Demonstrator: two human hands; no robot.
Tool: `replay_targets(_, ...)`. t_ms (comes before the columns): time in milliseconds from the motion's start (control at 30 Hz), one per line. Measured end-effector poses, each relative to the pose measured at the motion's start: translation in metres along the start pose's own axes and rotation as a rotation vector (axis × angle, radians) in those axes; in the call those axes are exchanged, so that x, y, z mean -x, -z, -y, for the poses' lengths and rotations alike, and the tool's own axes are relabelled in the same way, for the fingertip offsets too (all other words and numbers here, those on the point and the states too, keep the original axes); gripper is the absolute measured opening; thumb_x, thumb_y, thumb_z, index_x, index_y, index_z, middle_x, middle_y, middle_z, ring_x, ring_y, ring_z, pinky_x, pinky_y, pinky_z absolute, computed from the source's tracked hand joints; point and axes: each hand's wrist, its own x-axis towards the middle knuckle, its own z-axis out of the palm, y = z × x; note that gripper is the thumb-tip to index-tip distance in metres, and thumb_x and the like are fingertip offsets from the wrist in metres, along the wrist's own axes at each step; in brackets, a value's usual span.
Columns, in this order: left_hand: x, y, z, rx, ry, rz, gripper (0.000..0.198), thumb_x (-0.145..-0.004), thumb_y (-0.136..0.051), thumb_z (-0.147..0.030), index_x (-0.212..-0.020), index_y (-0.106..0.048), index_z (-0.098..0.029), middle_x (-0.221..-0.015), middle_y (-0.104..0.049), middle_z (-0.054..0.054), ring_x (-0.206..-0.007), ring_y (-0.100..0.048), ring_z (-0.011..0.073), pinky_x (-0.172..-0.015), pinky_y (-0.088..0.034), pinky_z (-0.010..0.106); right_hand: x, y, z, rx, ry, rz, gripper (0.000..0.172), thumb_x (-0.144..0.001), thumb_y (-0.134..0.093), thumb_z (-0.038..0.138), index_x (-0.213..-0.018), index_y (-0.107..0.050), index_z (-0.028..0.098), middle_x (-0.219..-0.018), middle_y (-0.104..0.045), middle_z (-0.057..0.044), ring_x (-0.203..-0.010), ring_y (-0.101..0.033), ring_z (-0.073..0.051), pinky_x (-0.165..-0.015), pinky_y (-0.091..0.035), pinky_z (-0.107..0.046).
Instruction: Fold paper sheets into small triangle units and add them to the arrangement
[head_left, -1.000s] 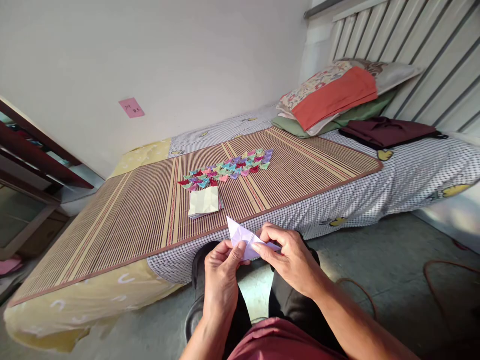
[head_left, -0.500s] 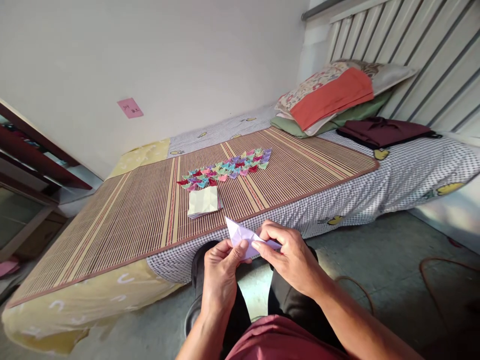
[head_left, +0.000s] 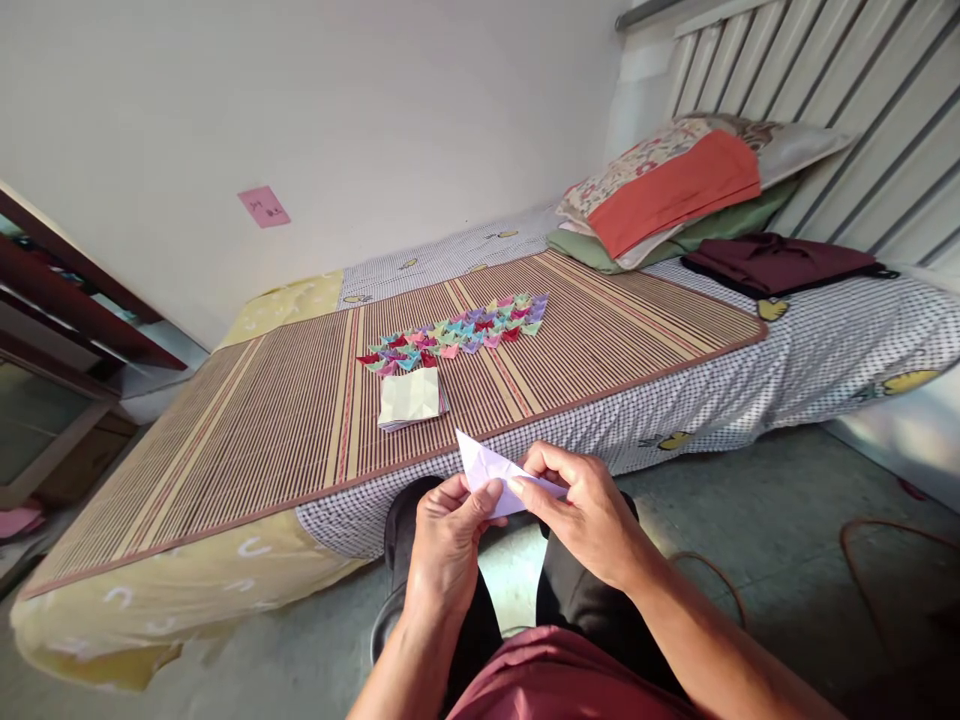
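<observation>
A folded sheet of lilac paper [head_left: 486, 468] is held between both hands above my lap, one pointed corner sticking up to the left. My left hand [head_left: 452, 530] pinches its lower left part, thumb on top. My right hand [head_left: 581, 505] grips the right side, with the thumb pressed on the paper's face and fingers curled behind. Beyond the hands, a stack of creased paper squares [head_left: 409, 398] lies on the striped mat, a pale yellow sheet on top. Behind it stand rows of small colourful folded paper boats [head_left: 469, 333].
The striped mat [head_left: 292, 420] covers much of a bed with a checked sheet [head_left: 600, 440]. Pillows [head_left: 667, 190] and a folded maroon cloth [head_left: 780, 262] lie at the right, by the slatted headboard [head_left: 847, 120]. A pink note [head_left: 264, 207] is on the wall.
Both hands keep their pinch on the lilac paper, and its folded shape looks nearly the same. The whole view has shifted slightly.
</observation>
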Motion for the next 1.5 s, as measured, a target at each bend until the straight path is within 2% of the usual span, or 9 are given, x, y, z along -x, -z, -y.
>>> replay_targets(300,-0.001,0.004,0.002,-0.015,-0.011,0.003,0.040,-0.052,-0.105,-0.040,-0.067,-0.081,-0.012,-0.065,-0.073,0.003,-0.060,-0.061,0.0112,-0.055,-0.052,0.020,0.000,-0.002,0.000,0.003,0.014,-0.009,0.027,-0.099,-0.061,0.027,-0.074,-0.054,0.022,-0.062,-0.049,0.005,-0.055,-0.043,-0.011,-0.052,-0.035,-0.025)
replay_targets(433,-0.001,0.008,0.002,-0.099,-0.105,0.045,0.038,-0.061,-0.102,-0.041,-0.065,-0.077,-0.013,-0.061,-0.068,0.001,-0.059,-0.055,0.0096,-0.058,-0.048,0.020,-0.004,-0.004,-0.002,-0.121,-0.044,-0.066,0.009,-0.093,-0.069,0.028,-0.092,-0.063,0.021,-0.074,-0.063,0.002,-0.064,-0.058,-0.014,-0.058,-0.047,-0.024)
replay_targets(500,0.000,0.009,0.001,-0.160,-0.152,0.061,0.037,-0.066,-0.100,-0.041,-0.066,-0.076,-0.013,-0.061,-0.067,0.000,-0.059,-0.053,0.0094,-0.059,-0.046,0.020,-0.005,-0.005,-0.003,-0.155,-0.063,-0.041,0.012,-0.093,-0.072,0.030,-0.096,-0.067,0.020,-0.078,-0.067,0.000,-0.068,-0.061,-0.015,-0.062,-0.050,-0.025)
replay_targets(600,0.004,0.007,0.001,-0.224,-0.198,0.079,0.033,-0.074,-0.095,-0.041,-0.072,-0.076,-0.014,-0.068,-0.069,0.001,-0.063,-0.055,0.0107,-0.063,-0.046,0.022,-0.004,-0.006,-0.003,-0.163,-0.067,0.025,0.022,-0.097,-0.071,0.036,-0.082,-0.067,0.019,-0.071,-0.063,0.001,-0.065,-0.056,-0.014,-0.061,-0.046,-0.025)
replay_targets(800,0.011,-0.001,0.014,-0.101,-0.183,0.083,0.027,-0.073,-0.097,-0.034,-0.074,-0.077,-0.016,-0.069,-0.072,0.000,-0.065,-0.057,0.0105,-0.067,-0.048,0.022,-0.002,-0.014,-0.007,-0.416,-0.166,-0.126,0.032,-0.093,-0.078,0.048,-0.082,-0.066,0.020,-0.071,-0.062,0.002,-0.063,-0.058,-0.014,-0.059,-0.049,-0.024)
replay_targets(900,0.012,-0.003,0.019,-0.067,-0.179,0.081,0.026,-0.073,-0.097,-0.035,-0.075,-0.080,-0.016,-0.070,-0.074,0.001,-0.067,-0.061,0.0115,-0.070,-0.050,0.023,-0.003,-0.015,-0.007,-0.462,-0.175,-0.164,0.035,-0.092,-0.078,0.051,-0.082,-0.065,0.020,-0.069,-0.061,0.002,-0.060,-0.056,-0.013,-0.055,-0.048,-0.024)
replay_targets(1200,0.011,0.000,0.016,-0.100,-0.230,0.082,0.028,-0.085,-0.088,-0.040,-0.072,-0.076,-0.019,-0.068,-0.074,0.000,-0.068,-0.063,0.0119,-0.075,-0.051,0.023,-0.003,-0.013,-0.005,-0.404,-0.234,-0.135,0.037,-0.092,-0.076,0.054,-0.082,-0.066,0.020,-0.070,-0.059,0.001,-0.062,-0.054,-0.014,-0.056,-0.044,-0.025)
replay_targets(1333,0.010,0.005,0.012,-0.227,-0.232,0.156,0.035,-0.094,-0.078,-0.046,-0.073,-0.078,-0.019,-0.069,-0.075,0.002,-0.065,-0.063,0.0131,-0.074,-0.051,0.025,-0.007,-0.006,-0.007,-0.387,-0.231,-0.110,0.038,-0.092,-0.076,0.055,-0.081,-0.065,0.020,-0.070,-0.060,0.001,-0.062,-0.054,-0.015,-0.058,-0.045,-0.026)
replay_targets(1500,0.008,0.013,0.006,-0.264,-0.224,0.155,0.030,-0.090,-0.083,-0.046,-0.077,-0.077,-0.019,-0.072,-0.077,0.003,-0.069,-0.066,0.0154,-0.073,-0.051,0.026,-0.013,0.009,-0.010,-0.301,-0.168,-0.017,0.036,-0.092,-0.077,0.051,-0.080,-0.067,0.019,-0.070,-0.060,0.001,-0.064,-0.052,-0.015,-0.059,-0.043,-0.026)
